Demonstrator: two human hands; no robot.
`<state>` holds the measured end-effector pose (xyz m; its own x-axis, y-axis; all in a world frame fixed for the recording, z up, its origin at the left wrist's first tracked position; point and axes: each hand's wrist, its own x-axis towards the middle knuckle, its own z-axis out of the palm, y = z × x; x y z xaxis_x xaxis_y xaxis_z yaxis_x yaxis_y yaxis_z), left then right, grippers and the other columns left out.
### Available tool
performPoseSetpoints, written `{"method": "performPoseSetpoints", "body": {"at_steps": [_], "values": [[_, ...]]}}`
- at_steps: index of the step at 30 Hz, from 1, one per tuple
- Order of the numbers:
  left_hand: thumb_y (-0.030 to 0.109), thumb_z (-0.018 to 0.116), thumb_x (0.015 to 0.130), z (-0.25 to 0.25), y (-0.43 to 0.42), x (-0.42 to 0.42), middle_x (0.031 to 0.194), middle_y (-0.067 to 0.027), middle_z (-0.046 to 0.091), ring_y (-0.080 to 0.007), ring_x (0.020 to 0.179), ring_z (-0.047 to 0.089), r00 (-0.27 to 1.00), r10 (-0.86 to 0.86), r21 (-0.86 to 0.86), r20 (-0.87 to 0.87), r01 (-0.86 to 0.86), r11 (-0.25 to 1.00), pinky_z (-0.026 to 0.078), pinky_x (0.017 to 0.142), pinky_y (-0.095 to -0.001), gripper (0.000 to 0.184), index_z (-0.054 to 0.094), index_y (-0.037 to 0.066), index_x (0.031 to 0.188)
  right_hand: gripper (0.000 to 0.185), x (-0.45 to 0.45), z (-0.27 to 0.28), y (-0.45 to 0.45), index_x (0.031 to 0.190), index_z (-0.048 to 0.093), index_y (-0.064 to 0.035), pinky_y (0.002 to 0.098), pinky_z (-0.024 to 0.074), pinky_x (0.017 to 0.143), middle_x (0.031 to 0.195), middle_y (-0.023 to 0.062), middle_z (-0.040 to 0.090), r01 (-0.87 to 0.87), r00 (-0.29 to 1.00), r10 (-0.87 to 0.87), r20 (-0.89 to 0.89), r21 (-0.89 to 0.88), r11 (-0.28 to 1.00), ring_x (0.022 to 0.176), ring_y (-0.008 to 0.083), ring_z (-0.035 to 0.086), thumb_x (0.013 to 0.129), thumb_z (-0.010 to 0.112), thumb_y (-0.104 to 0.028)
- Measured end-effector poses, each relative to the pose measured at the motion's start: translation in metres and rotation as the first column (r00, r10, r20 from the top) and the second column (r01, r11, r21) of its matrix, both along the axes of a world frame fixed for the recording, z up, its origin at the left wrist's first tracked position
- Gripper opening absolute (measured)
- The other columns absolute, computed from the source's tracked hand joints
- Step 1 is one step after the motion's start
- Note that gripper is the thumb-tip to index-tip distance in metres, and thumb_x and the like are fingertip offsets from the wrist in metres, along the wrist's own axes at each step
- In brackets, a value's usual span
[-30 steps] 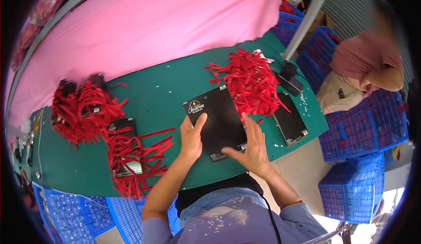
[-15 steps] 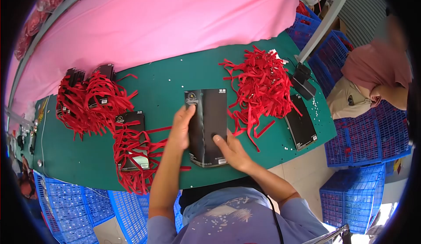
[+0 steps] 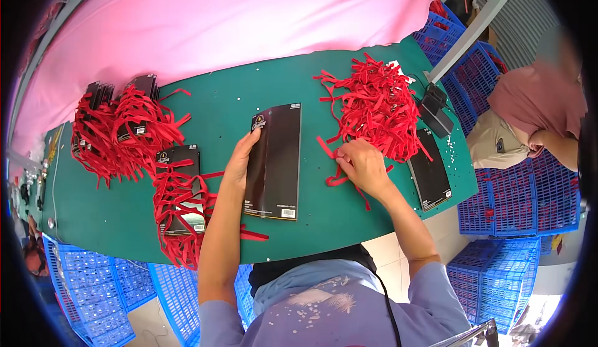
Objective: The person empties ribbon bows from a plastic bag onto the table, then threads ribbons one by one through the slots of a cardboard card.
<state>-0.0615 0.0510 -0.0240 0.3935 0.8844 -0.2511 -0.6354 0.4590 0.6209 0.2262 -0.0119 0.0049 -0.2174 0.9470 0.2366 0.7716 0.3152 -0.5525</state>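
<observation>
A black printed card is upright in my left hand, whose fingers grip its left edge. At the lower left of the red ribbon heap, my right hand has its fingertips pinched on a red ribbon. Another black card lies to the right, partly under the heap. Left of my left forearm sits a black card with red ribbons across it. Farther left are stacks of black cards with red ribbons.
Everything lies on a green table. Pink cloth hangs behind it. A black device stands near a grey post. Blue crates and a person are at the right; more blue crates are lower left.
My right hand has left the held card and moved right to the ribbons, its fingers now pinched. The card stays in my left hand, slightly farther left. The view has shifted a little.
</observation>
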Motion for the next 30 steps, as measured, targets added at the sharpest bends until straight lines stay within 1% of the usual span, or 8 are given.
{"method": "performPoseSetpoints", "body": {"at_steps": [4,8,15,19,23,26,27,30], "values": [[0.027,0.059,0.100,-0.003,0.000,0.005,0.102,-0.0048,0.071,-0.0132,0.083,0.070,0.999,0.007,0.006,0.045,-0.007,1.000,0.059,0.070,-0.0275,0.028,0.063,0.005,0.116,0.022,0.004,0.056,0.006,0.115,0.064,-0.0007,0.0241,0.0507,0.071,0.098,0.0020,0.070,-0.184,0.626,-0.105,-0.772,-0.277,0.943,0.086,0.0087,0.064,0.095,0.063,-0.009],[0.025,0.058,0.100,-0.004,0.002,0.005,0.100,-0.0051,0.072,-0.0137,0.083,0.070,0.997,0.028,-0.050,0.078,-0.024,0.998,0.059,0.072,-0.0285,0.025,0.064,0.005,0.114,0.016,0.036,0.039,-0.006,0.104,0.068,0.0005,0.0278,0.0521,0.066,0.093,0.0068,0.071,0.111,0.944,-0.118,-0.308,-0.039,0.993,0.083,0.0143,0.066,0.089,0.067,-0.005],[0.024,0.057,0.100,-0.011,0.014,-0.012,0.106,-0.0062,0.071,-0.0154,0.088,0.070,0.997,-0.047,0.035,0.064,0.045,0.998,0.058,0.076,-0.0287,0.028,0.063,0.005,0.120,0.023,0.030,0.016,-0.034,0.083,0.062,-0.0031,0.0368,0.0488,0.059,0.072,0.0066,0.063,0.117,0.981,-0.142,0.132,0.179,0.977,0.069,0.0259,0.062,0.078,0.080,-0.018],[0.015,0.058,0.097,-0.002,0.014,-0.007,0.119,-0.0091,0.066,-0.0158,0.102,0.067,1.000,-0.023,0.176,-0.020,0.026,0.984,0.055,0.087,-0.0295,0.047,0.046,0.007,0.142,0.016,0.036,0.039,-0.042,0.089,0.064,0.0004,0.0279,0.0465,0.060,0.072,0.0049,0.061,0.146,0.964,-0.178,-0.198,-0.167,0.975,0.068,0.0101,0.060,0.083,0.076,-0.010],[0.010,0.059,0.096,0.002,0.007,-0.005,0.121,-0.0104,0.066,-0.0162,0.106,0.066,1.000,0.002,0.267,-0.011,0.001,0.964,0.052,0.094,-0.0302,0.058,0.037,0.008,0.149,0.009,0.067,0.066,-0.051,0.089,0.066,0.0005,0.0242,0.0477,0.063,0.072,0.0008,0.063,-0.154,0.647,-0.230,-0.727,-0.420,0.894,0.066,0.0075,0.059,0.088,0.071,-0.007],[0.009,0.059,0.096,-0.009,0.008,-0.011,0.121,-0.0106,0.066,-0.0167,0.105,0.067,1.000,-0.013,0.249,-0.008,0.015,0.968,0.054,0.091,-0.0301,0.050,0.044,0.007,0.144,0.008,0.082,0.038,-0.060,0.090,0.067,-0.0003,0.0258,0.0483,0.060,0.071,0.0014,0.063,0.223,0.974,-0.199,0.107,-0.314,0.923,0.064,0.0077,0.059,0.090,0.069,-0.008],[0.008,0.059,0.096,-0.012,0.007,-0.012,0.120,-0.0105,0.066,-0.0168,0.104,0.067,1.000,-0.022,0.235,-0.001,0.022,0.972,0.055,0.089,-0.0299,0.045,0.048,0.007,0.139,0.008,0.083,0.034,-0.063,0.090,0.067,0.0008,0.0273,0.0493,0.058,0.069,0.0059,0.065,0.180,0.799,-0.258,0.543,0.193,0.965,0.059,0.0116,0.061,0.089,0.068,-0.007],[0.008,0.058,0.096,-0.018,0.007,-0.016,0.116,-0.0101,0.067,-0.0169,0.101,0.068,0.998,-0.052,0.203,0.017,0.048,0.978,0.056,0.085,-0.0295,0.032,0.056,0.005,0.127,0.008,0.077,0.044,-0.078,0.091,0.068,0.0015,0.0286,0.0500,0.058,0.070,0.0109,0.067,0.444,0.847,-0.462,-0.261,-0.129,0.887,0.059,0.0172,0.064,0.085,0.070,-0.004]]}}
